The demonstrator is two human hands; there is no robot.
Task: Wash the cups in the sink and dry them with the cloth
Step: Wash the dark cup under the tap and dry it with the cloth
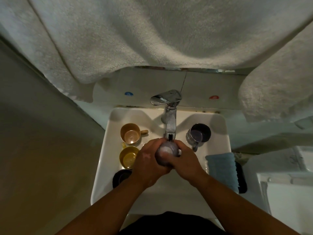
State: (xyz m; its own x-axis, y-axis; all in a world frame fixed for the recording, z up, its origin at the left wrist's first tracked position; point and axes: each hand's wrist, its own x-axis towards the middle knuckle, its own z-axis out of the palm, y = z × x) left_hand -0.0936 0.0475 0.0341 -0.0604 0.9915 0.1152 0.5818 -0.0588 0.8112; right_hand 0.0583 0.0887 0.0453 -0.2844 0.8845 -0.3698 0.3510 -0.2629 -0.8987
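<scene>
Both forearms bare, no sleeves, no watch or rings on the hands; dark top (171,223) at bottom edge.

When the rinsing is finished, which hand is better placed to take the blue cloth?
Probably the right hand: the blue cloth lies on the sink's right rim, just beside it. The left hand can keep holding the purple cup under the tap.

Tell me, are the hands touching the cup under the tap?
Touching. The head view shows the left hand and right hand wrapped around the purple cup.
</scene>
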